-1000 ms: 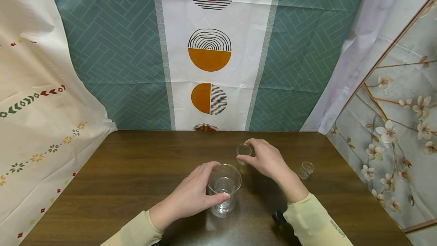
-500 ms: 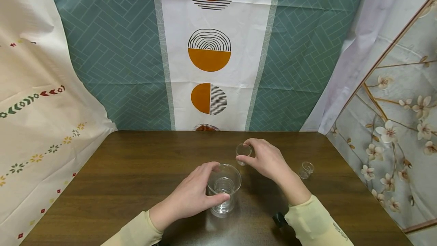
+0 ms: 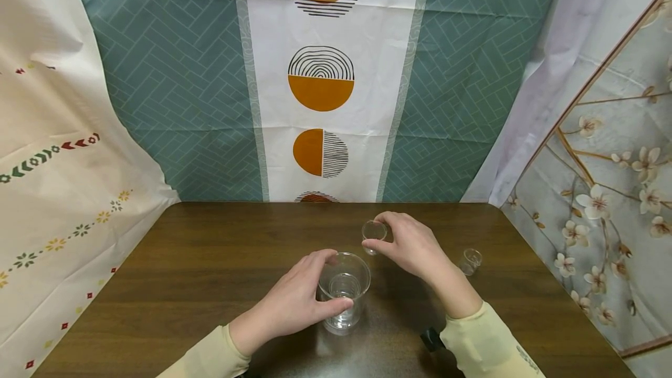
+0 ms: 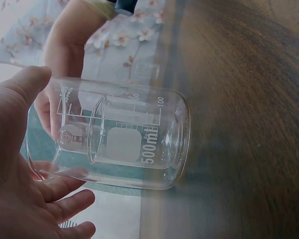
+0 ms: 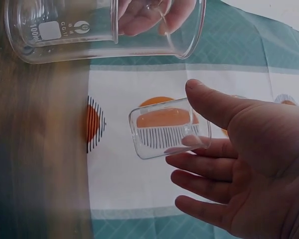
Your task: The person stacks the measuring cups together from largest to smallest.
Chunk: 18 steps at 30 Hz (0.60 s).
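Observation:
A large clear glass beaker (image 3: pixel 363 277) marked 500ml stands upright at the table's front middle. My left hand (image 3: pixel 296 293) grips its rim from the left, thumb on the near side. Nested in it is a smaller glass beaker (image 3: pixel 343 286); the right wrist view shows a 100ml mark there. Behind and to the right of the large beaker, my right hand (image 3: pixel 409 244) holds a small clear beaker (image 5: pixel 164 124) between thumb and index finger. That beaker hangs above the table, apart from the large one. The other right fingers are spread loosely.
Another small glass beaker (image 3: pixel 470 262) stands on the right of the brown wooden table (image 3: pixel 210 261). A patterned teal and white cloth (image 3: pixel 325 115) hangs behind the table. Fabric sheets and a floral panel (image 3: pixel 598 238) flank it.
My right hand and its small beaker have drifted very slightly left, and the right forearm has shifted a little to the right. The left hand and large beaker hold still.

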Each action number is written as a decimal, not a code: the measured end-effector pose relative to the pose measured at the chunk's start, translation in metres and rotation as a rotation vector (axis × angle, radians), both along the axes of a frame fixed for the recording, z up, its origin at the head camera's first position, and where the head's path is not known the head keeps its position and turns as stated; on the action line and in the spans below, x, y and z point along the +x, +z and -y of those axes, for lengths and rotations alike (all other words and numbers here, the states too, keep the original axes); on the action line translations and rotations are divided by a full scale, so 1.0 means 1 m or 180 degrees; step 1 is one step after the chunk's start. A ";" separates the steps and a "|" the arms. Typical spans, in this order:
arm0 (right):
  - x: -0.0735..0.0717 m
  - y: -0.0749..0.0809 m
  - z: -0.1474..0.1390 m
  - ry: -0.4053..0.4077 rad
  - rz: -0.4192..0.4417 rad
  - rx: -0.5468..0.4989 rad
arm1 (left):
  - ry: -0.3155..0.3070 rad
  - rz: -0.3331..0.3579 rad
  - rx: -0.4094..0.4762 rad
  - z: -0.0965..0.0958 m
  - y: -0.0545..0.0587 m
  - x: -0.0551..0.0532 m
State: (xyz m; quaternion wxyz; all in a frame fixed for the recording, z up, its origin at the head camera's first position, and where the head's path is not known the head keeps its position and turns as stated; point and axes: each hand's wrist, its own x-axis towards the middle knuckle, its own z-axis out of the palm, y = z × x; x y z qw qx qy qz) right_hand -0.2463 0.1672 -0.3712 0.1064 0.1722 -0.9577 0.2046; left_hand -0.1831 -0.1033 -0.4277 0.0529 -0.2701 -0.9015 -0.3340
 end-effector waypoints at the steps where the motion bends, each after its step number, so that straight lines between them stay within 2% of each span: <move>1: 0.000 0.000 0.000 0.0006 -0.0007 -0.0001 | -0.0002 -0.0003 0.0001 0.000 0.000 0.000; 18: 0.008 0.005 0.000 0.0133 -0.0113 -0.0007 | 0.0023 0.0053 -0.0022 0.000 0.001 0.000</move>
